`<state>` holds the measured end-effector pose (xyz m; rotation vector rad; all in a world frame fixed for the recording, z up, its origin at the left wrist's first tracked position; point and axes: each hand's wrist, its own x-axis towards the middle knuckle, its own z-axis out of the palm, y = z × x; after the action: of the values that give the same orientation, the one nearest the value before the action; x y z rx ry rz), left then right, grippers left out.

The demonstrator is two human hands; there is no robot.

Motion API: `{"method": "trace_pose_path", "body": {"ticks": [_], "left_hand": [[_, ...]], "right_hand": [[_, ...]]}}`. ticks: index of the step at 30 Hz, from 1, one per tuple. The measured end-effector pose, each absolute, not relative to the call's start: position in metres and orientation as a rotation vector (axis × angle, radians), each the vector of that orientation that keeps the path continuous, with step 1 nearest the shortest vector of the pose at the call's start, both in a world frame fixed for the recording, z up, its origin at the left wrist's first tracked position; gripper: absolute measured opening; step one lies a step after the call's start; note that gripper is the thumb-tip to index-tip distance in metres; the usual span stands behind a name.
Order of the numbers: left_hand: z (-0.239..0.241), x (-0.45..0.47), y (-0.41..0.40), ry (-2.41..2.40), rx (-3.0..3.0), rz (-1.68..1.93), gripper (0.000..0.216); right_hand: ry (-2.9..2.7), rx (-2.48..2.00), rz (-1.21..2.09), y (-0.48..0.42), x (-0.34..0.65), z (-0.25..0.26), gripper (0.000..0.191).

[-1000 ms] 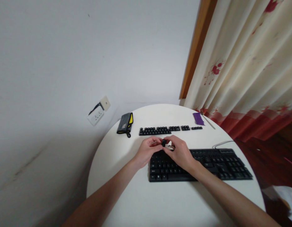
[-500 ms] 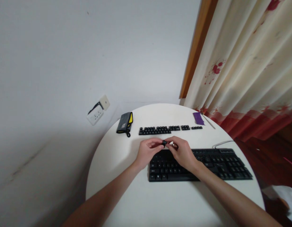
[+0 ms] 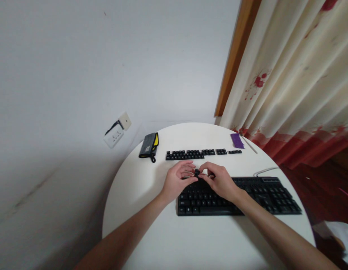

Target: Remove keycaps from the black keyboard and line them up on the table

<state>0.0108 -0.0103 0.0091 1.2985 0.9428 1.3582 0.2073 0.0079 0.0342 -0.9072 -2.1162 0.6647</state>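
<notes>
The left hand (image 3: 176, 180) and right hand (image 3: 222, 182) meet above the far-left part of a black keyboard (image 3: 261, 193), which lies across the right half of a round white table (image 3: 190, 243), its right end near the surface's right edge. A small black keycap (image 3: 196, 171) is located between the two hands, just above the keyboard's far long side. The right thumb and forefinger are nearly together, pinching the keycap from its right side. The left thumb and fingers are parted and curved around its left side; at this size it cannot be confirmed whether their tips touch it. A pale item appears within the right fingers, too indistinct to identify. Beyond the hands, towards the surface's far edge, black loose keycaps (image 3: 185, 155) lie in groups forming a line, the left groups two rows deep in part. A grey pouch (image 3: 148, 145) with yellow lining and a black loop rests near the surface's far-left edge. Near the far-right edge lie a purple cloth (image 3: 237, 141) and, just beside it, a slim pale stick (image 3: 250, 145). A grey cable (image 3: 265, 171) runs behind the keyboard towards the surface's right edge.
</notes>
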Motion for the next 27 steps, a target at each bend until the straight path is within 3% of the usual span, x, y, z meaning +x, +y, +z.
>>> {"method": "trace_pose_path", "body": {"ticks": [6, 12, 19, 27], "left_hand": [[0.01, 0.011, -0.011, 0.919, 1.379, 1.326, 0.054], [-0.002, 0.001, 0.007, 1.041, 1.526, 1.245, 0.011], [-0.037, -0.017, 0.036, 1.372, 1.674, 1.077, 0.001], [-0.029, -0.023, 0.033, 1.41, 2.009, 0.992, 0.011]], "right_hand": [[-2.286, -0.76, 0.672, 0.011, 0.209, 0.043, 0.028], [-2.301, -1.111, 0.489, 0.008, 0.217, 0.032, 0.015], [-2.21, -1.519, 0.302, 0.028, 0.247, 0.014, 0.008], [-2.074, -1.735, 0.376, 0.038, 0.267, 0.006, 0.006]]}}
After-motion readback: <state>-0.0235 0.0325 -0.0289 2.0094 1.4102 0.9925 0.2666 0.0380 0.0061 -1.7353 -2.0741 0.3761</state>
